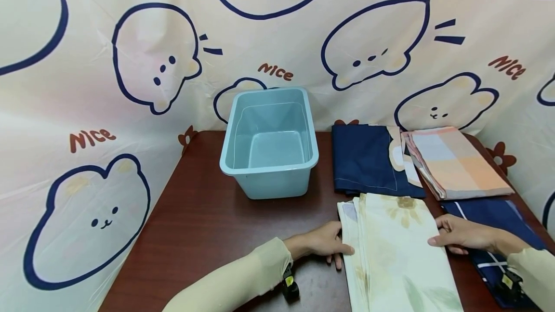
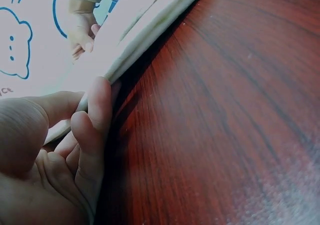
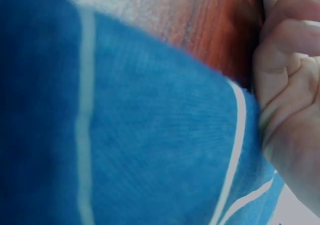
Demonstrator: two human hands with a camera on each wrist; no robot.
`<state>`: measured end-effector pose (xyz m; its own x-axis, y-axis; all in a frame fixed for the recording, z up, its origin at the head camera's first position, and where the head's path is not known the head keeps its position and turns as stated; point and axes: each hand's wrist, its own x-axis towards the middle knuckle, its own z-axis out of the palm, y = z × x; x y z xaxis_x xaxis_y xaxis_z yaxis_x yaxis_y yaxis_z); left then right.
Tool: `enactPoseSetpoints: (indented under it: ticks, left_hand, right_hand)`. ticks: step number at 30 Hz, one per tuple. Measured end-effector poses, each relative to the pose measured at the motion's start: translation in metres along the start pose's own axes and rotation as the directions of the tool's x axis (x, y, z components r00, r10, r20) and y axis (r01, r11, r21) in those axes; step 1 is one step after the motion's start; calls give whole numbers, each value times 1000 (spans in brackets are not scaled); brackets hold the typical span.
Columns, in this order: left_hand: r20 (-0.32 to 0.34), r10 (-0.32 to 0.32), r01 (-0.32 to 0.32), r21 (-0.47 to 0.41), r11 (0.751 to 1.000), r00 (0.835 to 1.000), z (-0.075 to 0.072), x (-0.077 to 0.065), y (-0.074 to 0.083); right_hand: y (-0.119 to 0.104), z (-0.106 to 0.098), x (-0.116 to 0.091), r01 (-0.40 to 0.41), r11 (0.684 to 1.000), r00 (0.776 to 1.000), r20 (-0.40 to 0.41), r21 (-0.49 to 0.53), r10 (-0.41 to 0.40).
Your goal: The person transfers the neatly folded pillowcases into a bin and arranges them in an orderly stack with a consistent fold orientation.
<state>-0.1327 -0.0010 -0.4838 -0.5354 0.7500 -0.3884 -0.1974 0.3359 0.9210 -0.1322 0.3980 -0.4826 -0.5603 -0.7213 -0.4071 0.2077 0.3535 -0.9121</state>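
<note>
A folded cream cloth with a pale flower and leaf print lies at the front of the table, between both hands. My left hand pinches its left edge, thumb on top and fingers below; the left wrist view shows the fold between thumb and fingers. On the opposite edge my right hand grips the cloth, thumb above and the other fingers curled beneath. Under the right forearm lies a folded navy cloth with white lines, which fills much of the right wrist view.
A light blue plastic tub stands at the back middle of the dark wood table. To its right lie a folded navy cloth and a folded peach checked cloth. A printed curtain hangs behind.
</note>
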Motion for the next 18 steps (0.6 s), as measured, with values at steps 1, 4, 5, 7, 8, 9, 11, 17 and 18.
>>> enactPoseSetpoints:
  ticks: [1, 4, 5, 7, 8, 9, 11, 17, 18]
  left_hand:
    - [-3, -1, 1, -4, 1000, 1000, 0, 0, 0]
    - [-12, -7, 7, -8, 1000, 1000, 2, 1, -1]
    - [-15, -8, 8, -11, 1000, 1000, 3, 1, -1]
    - [-25, -7, 7, -22, 1000, 1000, 4, 1, -1]
    - [-31, -7, 6, -29, 1000, 1000, 4, 1, -1]
    - [-36, -6, 5, -34, 999, 999, 4, 1, -1]
    - [-48, -8, 6, -44, 999, 999, 5, 1, -1]
    - [-54, -15, 13, -49, 999, 998, 4, 2, 0]
    - [-53, -16, 13, -52, 999, 998, 4, 2, 1]
  right_hand:
    - [0, 0, 0, -9, 1000, 1000, -9, -6, 8]
    - [2, 1, -1, -27, 999, 999, -30, -32, 26]
    - [2, 1, -2, -38, 999, 999, -36, -37, 36]
    - [2, 1, -3, -53, 998, 998, -42, -43, 51]
    - [3, 1, -3, -48, 998, 998, -41, -46, 46]
    - [2, 1, -3, -55, 997, 998, -42, -47, 53]
    - [2, 1, -3, -55, 997, 998, -40, -47, 54]
    - [4, 1, -5, -48, 997, 998, -45, -59, 46]
    - [4, 1, -6, -48, 997, 998, -47, -59, 45]
